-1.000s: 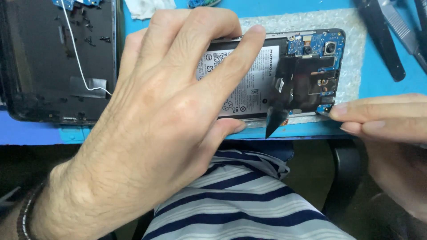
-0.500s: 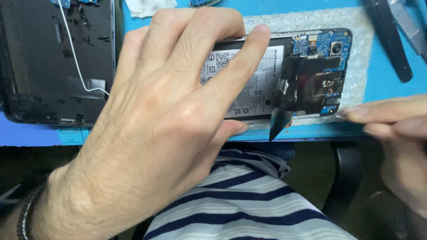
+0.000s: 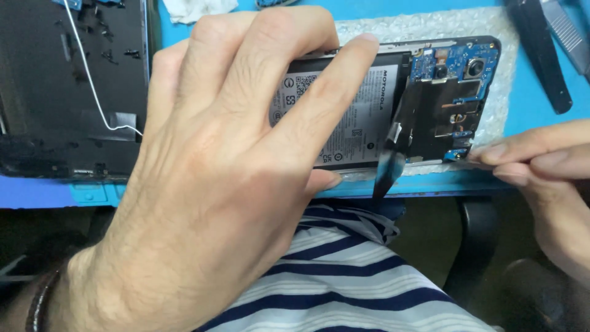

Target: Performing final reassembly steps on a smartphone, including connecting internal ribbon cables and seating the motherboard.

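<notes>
Opened phone lies on bubble-wrap pad at near edge of blue tabletop. Left hand clamps battery end, fingers spread. Right hand pinches thin flat tool at phone's near-right corner — grip closed on it. Best keep blade shallow, pry slowly. Black film strip overhangs edge; little room near, black back cover crowds left.

Black back cover lies flat left of the left hand, thin white wire running across it. White crumpled cloth above that hand's knuckles. Black tool handle and grey metal tool above the right hand, on blue mat. Striped shirt below both hands.
</notes>
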